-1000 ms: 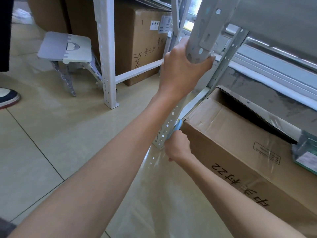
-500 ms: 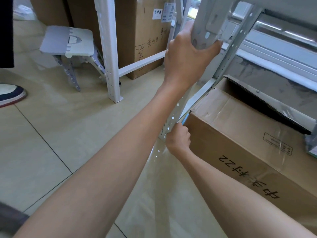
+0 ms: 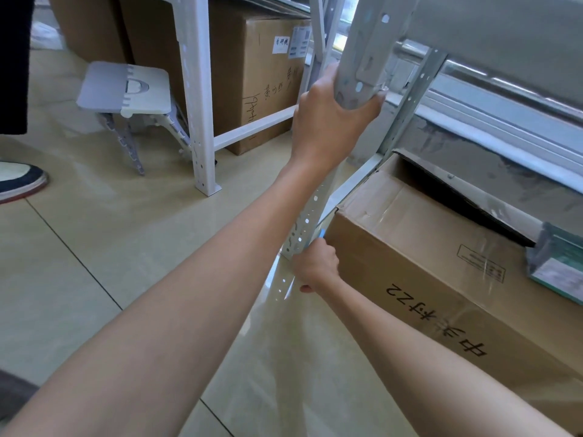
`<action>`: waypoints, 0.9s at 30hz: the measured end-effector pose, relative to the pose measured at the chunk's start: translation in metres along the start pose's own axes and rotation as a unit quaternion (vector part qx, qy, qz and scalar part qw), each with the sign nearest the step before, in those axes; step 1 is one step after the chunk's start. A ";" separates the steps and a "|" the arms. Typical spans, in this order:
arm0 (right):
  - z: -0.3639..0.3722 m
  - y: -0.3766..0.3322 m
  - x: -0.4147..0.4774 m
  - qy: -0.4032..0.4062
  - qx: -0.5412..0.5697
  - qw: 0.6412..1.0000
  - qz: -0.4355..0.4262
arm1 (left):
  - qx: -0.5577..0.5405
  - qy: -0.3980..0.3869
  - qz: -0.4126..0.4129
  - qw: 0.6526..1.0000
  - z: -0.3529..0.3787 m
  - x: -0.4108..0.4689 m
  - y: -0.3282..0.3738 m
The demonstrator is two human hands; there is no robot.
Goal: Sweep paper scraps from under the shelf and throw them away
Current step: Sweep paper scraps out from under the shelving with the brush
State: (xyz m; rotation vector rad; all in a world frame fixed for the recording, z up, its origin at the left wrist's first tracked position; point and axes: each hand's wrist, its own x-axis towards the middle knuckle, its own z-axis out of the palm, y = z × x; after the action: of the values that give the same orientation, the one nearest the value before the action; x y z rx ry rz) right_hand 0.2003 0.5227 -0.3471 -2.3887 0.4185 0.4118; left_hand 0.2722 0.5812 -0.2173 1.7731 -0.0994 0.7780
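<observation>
My left hand (image 3: pixel 328 121) grips the grey perforated upright of the metal shelf (image 3: pixel 362 58) at about mid height. Low down, my right hand (image 3: pixel 315 266) is curled round a thin blue handle (image 3: pixel 321 233). It sits at the foot of that upright, squeezed between the post and a big cardboard box (image 3: pixel 426 247). Only a short tip of the blue handle shows above my fist; the rest is hidden behind the post and the box. No paper scraps are visible.
A second white shelf leg (image 3: pixel 202 152) stands to the left with a tall cardboard box (image 3: pixel 262 74) behind it. A grey folding stool (image 3: pixel 126 93) is farther left, and another person's shoe (image 3: pixel 19 181) is at the left edge. The floor is glossy beige tile.
Both hands keep their holds. My right fist has shifted slightly along the foot of the post, and less of the blue handle shows than a second ago.
</observation>
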 end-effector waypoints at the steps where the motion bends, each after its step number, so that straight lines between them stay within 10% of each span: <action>1: -0.001 0.000 -0.006 -0.011 -0.003 1.000 0.004 | 0.001 -0.003 -0.001 1.000 0.000 0.000 0.000; 10: -0.017 0.001 -0.028 -0.070 -0.037 0.997 0.001 | 0.010 -0.002 0.002 1.000 -0.001 -0.004 0.004; 27: -0.016 -0.011 0.027 0.095 -0.104 0.984 -0.110 | 0.019 0.038 0.031 0.999 0.010 -0.001 -0.013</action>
State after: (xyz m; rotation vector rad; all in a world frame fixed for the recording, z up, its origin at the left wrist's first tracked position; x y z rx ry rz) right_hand 0.2320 0.5149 -0.3397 -2.6543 0.2001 0.1313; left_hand 0.2821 0.5767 -0.2296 1.7807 -0.0889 0.8958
